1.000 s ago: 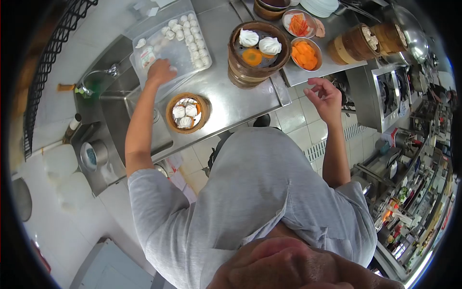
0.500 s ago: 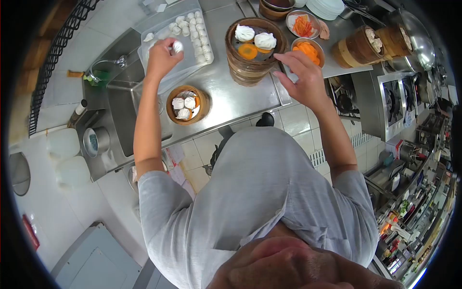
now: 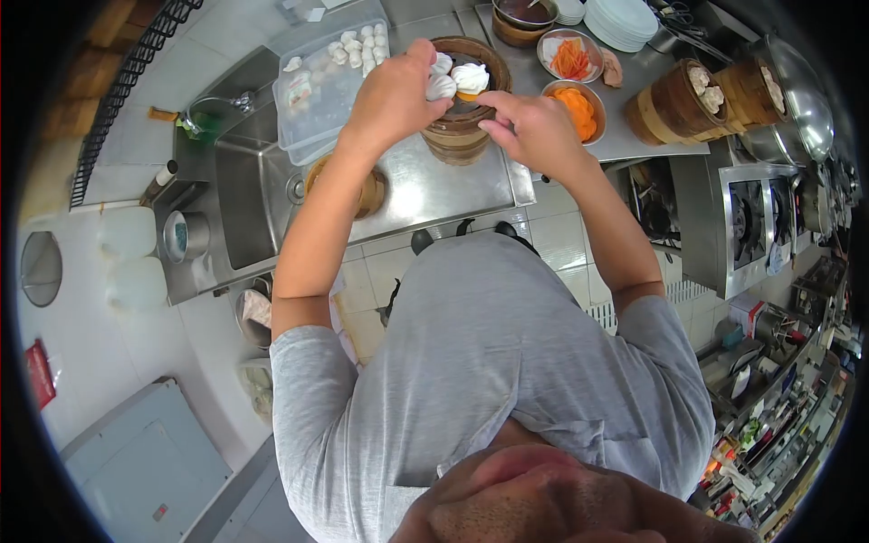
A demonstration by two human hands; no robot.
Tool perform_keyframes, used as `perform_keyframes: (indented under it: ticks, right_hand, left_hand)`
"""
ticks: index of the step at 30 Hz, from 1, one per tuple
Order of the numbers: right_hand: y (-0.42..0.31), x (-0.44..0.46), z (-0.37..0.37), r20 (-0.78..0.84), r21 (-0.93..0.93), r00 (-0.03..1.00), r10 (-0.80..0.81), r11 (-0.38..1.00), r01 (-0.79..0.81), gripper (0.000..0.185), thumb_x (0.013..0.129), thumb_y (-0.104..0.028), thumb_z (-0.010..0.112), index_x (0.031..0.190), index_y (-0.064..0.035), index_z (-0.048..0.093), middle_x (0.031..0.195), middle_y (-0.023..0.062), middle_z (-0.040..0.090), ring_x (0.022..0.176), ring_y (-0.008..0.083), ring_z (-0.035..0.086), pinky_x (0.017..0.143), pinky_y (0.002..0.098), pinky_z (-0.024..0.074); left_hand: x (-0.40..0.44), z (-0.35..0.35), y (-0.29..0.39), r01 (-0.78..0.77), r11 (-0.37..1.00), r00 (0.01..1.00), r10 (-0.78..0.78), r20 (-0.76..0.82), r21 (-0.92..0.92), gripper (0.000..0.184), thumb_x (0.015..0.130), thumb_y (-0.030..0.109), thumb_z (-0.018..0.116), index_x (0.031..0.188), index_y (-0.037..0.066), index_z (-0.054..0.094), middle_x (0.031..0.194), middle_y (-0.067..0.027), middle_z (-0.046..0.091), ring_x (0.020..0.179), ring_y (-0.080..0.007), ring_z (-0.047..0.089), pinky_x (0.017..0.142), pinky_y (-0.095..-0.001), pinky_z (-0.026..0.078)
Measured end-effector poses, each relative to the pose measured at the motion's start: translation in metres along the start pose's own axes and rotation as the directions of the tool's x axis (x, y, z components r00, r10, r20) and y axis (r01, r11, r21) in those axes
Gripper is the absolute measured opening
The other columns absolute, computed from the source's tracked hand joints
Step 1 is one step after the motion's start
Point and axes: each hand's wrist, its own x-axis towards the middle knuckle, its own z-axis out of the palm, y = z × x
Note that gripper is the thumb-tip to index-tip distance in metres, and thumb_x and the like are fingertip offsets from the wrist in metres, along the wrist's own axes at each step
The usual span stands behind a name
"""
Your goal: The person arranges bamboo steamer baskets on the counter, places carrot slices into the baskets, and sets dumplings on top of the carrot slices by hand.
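My left hand is over the tall bamboo steamer, its thumb and fingers around a white pleated dumpling low inside the basket. Two more dumplings sit beside it, one at the back and one on the right, the latter on an orange carrot slice. My right hand is at the steamer's right rim, index finger reaching over the edge near the carrot slice, thumb apart below it. A smaller steamer is partly hidden behind my left forearm.
A clear plastic tub with rows of white dumplings lies left, beside the sink. Bowls of carrot slices and shredded carrot stand right. Further right are filled steamers, plates and a stove.
My left hand has carried the dumpling from the tub rightward into the tall steamer. My right hand has moved left to the steamer's rim. The view has shifted slightly.
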Motion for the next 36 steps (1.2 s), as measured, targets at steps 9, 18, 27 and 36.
perform_keyframes:
  ticks: [9, 18, 27, 36]
  right_hand:
    - [0.017, 0.001, 0.011, -0.050, 0.030, 0.991, -0.128, 0.991, 0.129, 0.025, 0.089, -0.018, 0.074, 0.110, -0.0066, 0.069, 0.092, 0.0139, 0.074, 0.076, 0.0319, 0.071, 0.067, 0.0414, 0.0571]
    - [-0.031, 0.042, 0.010, -0.041, 0.010, 0.937, -0.348, 0.937, 0.349, 0.027, 0.090, -0.020, 0.072, 0.113, -0.0069, 0.065, 0.090, 0.0137, 0.074, 0.080, 0.0336, 0.071, 0.067, 0.0435, 0.0569]
    - [-0.098, 0.047, 0.124, 0.071, 0.162, 0.858, -0.509, 0.854, 0.494, 0.026, 0.088, -0.017, 0.075, 0.109, -0.0060, 0.066, 0.080, 0.0127, 0.071, 0.070, 0.0315, 0.070, 0.061, 0.0418, 0.0554]
    - [-0.108, 0.033, 0.213, 0.183, 0.233, 0.826, -0.533, 0.840, 0.491, 0.010, 0.090, -0.012, 0.066, 0.092, -0.0033, 0.061, 0.072, 0.0104, 0.067, 0.065, 0.0307, 0.069, 0.057, 0.0430, 0.0554]
  left_hand:
    - [-0.012, -0.026, -0.051, 0.218, 0.964, 0.974, -0.225, -0.028, -0.153, 0.040, 0.094, 0.034, 0.073, 0.118, 0.002, 0.066, 0.089, -0.0113, 0.074, 0.074, -0.0153, 0.070, 0.065, -0.0304, 0.055]
    - [-0.054, -0.074, -0.067, 0.404, 0.844, 0.915, -0.375, 0.151, -0.353, 0.060, 0.102, 0.055, 0.052, 0.124, 0.001, 0.067, 0.092, -0.0065, 0.071, 0.073, -0.0130, 0.068, 0.060, -0.0270, 0.053]
    - [-0.179, -0.076, -0.135, 0.555, 0.781, 0.830, -0.543, 0.129, -0.287, 0.035, 0.101, 0.031, 0.059, 0.098, -0.004, 0.065, 0.074, -0.0098, 0.069, 0.063, -0.0163, 0.070, 0.055, -0.0309, 0.054]
    - [-0.255, -0.012, -0.202, 0.670, 0.680, 0.735, -0.664, 0.137, -0.298, 0.028, 0.096, 0.022, 0.061, 0.092, -0.006, 0.062, 0.069, -0.0159, 0.071, 0.052, -0.0201, 0.066, 0.053, -0.0354, 0.053]
